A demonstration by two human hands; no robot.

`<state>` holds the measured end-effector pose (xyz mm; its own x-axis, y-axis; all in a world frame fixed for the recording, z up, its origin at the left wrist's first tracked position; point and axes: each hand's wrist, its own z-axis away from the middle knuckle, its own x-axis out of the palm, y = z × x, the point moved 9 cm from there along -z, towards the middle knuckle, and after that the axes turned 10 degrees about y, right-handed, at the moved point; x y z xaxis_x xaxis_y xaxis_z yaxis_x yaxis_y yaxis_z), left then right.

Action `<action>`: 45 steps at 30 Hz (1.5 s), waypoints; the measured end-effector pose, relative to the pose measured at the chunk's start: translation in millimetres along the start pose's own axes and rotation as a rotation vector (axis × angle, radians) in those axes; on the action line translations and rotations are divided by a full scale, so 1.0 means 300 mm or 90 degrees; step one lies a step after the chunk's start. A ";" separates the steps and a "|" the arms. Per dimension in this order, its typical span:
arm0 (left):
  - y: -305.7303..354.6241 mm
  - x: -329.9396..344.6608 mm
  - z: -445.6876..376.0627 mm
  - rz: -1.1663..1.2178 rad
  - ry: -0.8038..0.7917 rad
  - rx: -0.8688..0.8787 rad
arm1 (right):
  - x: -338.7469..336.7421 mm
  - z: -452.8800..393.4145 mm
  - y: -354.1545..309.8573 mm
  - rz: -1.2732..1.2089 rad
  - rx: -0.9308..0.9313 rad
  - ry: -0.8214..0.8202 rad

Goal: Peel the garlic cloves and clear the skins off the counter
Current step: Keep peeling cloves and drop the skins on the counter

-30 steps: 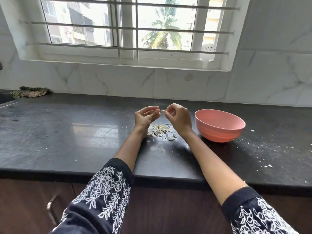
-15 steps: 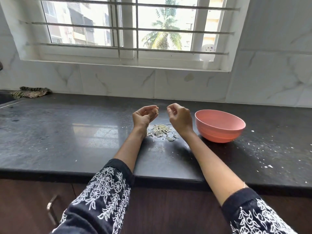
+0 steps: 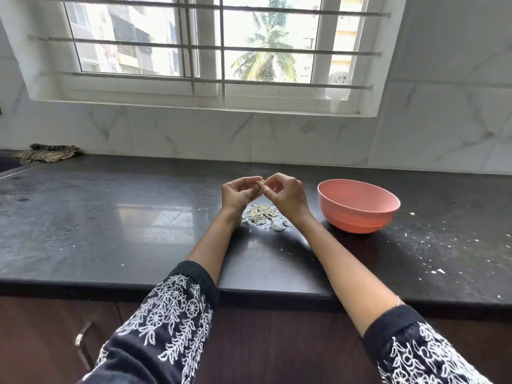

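Hands closed the gap since 0.5 s ago: apart then, fingertips meeting now. Skin pile (image 3: 261, 216) sits on the black counter (image 3: 110, 231) between the wrists. Above it, left hand (image 3: 239, 194) and right hand (image 3: 286, 194) both pinch one garlic clove (image 3: 260, 184). Pink bowl (image 3: 358, 205) stands just right of the right hand. Striped cloth (image 3: 48, 153) lies far left by the wall.
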<state>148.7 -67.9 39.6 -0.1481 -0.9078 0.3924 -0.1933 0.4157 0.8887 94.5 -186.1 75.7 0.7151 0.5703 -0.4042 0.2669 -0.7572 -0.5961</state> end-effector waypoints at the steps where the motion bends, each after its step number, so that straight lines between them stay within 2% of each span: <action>1: 0.000 0.004 0.002 -0.010 -0.006 0.002 | 0.000 0.000 0.003 -0.002 0.006 0.001; 6: -0.012 -0.002 0.001 0.005 0.012 -0.023 | -0.021 -0.005 0.014 -0.011 0.016 0.034; 10: -0.031 0.000 0.001 0.003 0.010 -0.075 | -0.023 -0.003 -0.006 0.013 -0.025 0.034; 15: -0.018 0.004 0.005 -0.006 -0.017 -0.044 | -0.029 -0.009 0.001 -0.009 -0.014 0.051; 28: 0.015 -0.001 0.007 -0.031 -0.007 0.017 | -0.032 -0.008 -0.015 -0.049 -0.027 0.052; 45: -0.007 0.010 0.006 -0.092 -0.023 0.007 | -0.020 -0.015 0.035 -0.003 0.032 0.028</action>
<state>146.9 -71.4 38.4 -0.1529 -0.9555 0.2523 -0.2252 0.2822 0.9325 95.9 -199.0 75.1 0.7422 0.5587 -0.3702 0.2391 -0.7368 -0.6324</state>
